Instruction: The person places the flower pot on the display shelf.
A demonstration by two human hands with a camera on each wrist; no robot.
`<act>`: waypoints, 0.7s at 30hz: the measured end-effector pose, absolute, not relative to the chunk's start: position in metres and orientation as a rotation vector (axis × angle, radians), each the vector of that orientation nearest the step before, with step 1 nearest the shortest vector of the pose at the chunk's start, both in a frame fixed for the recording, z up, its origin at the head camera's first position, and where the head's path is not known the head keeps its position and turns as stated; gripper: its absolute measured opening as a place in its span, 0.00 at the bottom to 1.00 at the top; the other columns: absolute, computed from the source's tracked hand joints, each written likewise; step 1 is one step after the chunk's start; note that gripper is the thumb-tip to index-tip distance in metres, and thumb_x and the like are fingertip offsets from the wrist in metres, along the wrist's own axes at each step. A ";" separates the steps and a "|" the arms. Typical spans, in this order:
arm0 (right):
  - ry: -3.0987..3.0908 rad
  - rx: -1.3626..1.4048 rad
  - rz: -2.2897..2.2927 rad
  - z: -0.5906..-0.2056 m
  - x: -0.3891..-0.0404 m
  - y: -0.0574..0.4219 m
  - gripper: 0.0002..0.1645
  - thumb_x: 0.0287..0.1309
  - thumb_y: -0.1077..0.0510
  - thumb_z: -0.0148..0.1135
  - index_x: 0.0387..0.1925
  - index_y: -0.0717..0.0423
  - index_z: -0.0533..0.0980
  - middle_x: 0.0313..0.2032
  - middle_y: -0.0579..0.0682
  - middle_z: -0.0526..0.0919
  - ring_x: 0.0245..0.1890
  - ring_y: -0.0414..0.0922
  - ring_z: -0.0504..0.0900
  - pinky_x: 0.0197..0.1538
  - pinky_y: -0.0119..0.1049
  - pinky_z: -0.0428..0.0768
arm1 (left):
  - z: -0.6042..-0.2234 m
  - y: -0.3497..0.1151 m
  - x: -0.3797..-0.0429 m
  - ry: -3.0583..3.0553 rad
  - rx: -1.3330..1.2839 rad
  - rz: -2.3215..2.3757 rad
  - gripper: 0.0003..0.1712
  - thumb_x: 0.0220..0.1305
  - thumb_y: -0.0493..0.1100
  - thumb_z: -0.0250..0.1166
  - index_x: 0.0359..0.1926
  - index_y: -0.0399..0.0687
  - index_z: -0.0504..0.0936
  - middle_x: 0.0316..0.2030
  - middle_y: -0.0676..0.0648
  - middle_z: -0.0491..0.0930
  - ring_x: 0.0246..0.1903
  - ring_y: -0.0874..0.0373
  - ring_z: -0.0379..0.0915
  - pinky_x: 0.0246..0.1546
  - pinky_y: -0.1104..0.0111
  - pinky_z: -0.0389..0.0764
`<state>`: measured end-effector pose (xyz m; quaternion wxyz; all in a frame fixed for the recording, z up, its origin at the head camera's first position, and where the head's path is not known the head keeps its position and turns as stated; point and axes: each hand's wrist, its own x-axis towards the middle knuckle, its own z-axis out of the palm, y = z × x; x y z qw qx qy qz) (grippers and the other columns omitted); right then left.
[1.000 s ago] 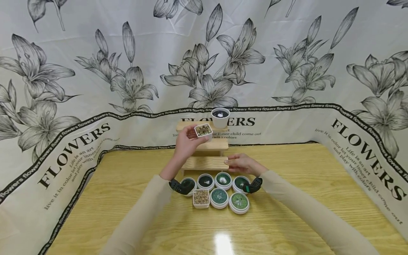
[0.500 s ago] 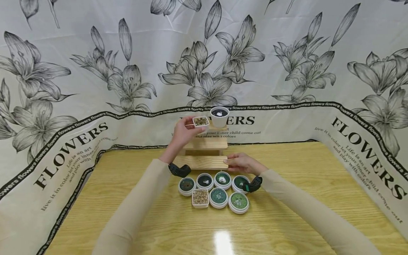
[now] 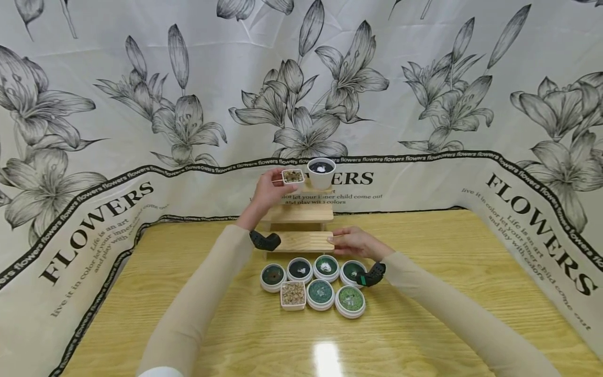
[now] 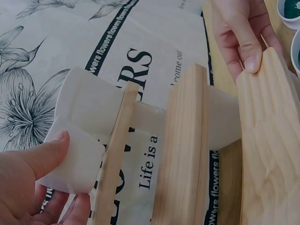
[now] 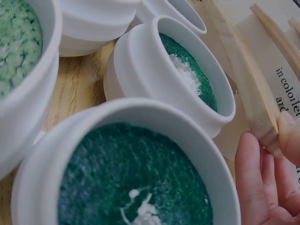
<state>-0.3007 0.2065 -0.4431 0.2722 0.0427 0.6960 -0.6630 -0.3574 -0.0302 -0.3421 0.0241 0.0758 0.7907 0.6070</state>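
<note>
My left hand [image 3: 268, 192] pinches a small square white pot [image 3: 293, 177] of pebbly, yellowish-brown filling, thumb in front and fingers behind. In the left wrist view the square pot [image 4: 75, 157] stands at the edge of the top shelf [image 4: 117, 150] of a three-step wooden stand, right beside a taller round white pot [image 4: 86, 98]. That round pot [image 3: 322, 175] has a dark top with a white patch. Low on the right, my right hand [image 3: 355, 243] grips the end of the bottom shelf [image 3: 308, 242] between thumb and fingers.
In front of the stand several round white pots with green or dark tops, such as the light green one [image 3: 350, 299], cluster beside a square pot of tan pebbles [image 3: 293, 294]. A flower-printed cloth [image 3: 424, 104] hangs behind the wooden table [image 3: 414, 335].
My left hand has carried the square pot up and back, slightly left, to the top shelf beside the round pot. The right hand keeps its hold on the bottom shelf.
</note>
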 end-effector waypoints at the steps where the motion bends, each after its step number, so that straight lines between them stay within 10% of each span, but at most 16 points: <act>1: 1.871 0.109 -1.786 -0.443 -0.301 0.207 0.35 0.67 0.66 0.51 0.68 0.77 0.50 0.33 0.47 0.76 0.29 0.34 0.78 0.41 0.25 0.83 | -0.342 -0.030 -0.358 2.444 0.233 1.880 0.38 0.58 0.35 0.68 0.68 0.37 0.62 0.60 0.36 0.72 0.58 0.45 0.71 0.57 0.58 0.77; 21: 1.878 0.086 -1.811 -0.447 -0.299 0.206 0.33 0.67 0.66 0.51 0.67 0.77 0.52 0.35 0.48 0.77 0.31 0.35 0.80 0.42 0.27 0.83 | -0.353 -0.022 -0.368 2.458 0.202 1.952 0.40 0.59 0.35 0.67 0.70 0.39 0.60 0.65 0.37 0.67 0.63 0.45 0.66 0.62 0.60 0.73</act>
